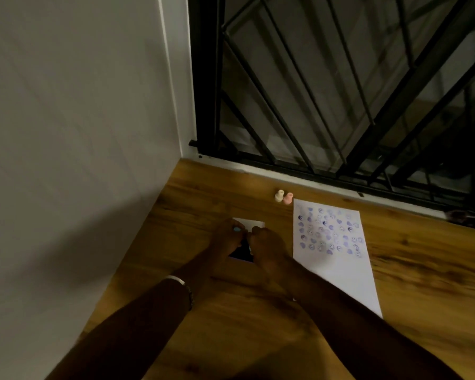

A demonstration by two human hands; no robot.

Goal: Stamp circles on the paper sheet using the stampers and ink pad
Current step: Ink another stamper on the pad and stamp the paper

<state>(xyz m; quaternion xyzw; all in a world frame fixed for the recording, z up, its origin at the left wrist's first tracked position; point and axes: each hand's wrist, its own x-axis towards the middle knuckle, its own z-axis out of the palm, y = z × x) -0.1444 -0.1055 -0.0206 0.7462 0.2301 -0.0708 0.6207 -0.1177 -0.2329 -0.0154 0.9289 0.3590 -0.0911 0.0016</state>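
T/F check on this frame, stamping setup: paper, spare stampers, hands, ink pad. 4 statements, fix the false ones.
1. The paper sheet already carries stamped marks on its far half. True.
2. Two stampers, the cream stamper and the pink stamper, stand left of the sheet's far corner. True.
3. Both hands are over the sheet. False: the left hand and right hand are over the ink pad, left of the sheet.
4. The table is white. False: the table is wood-grained brown.
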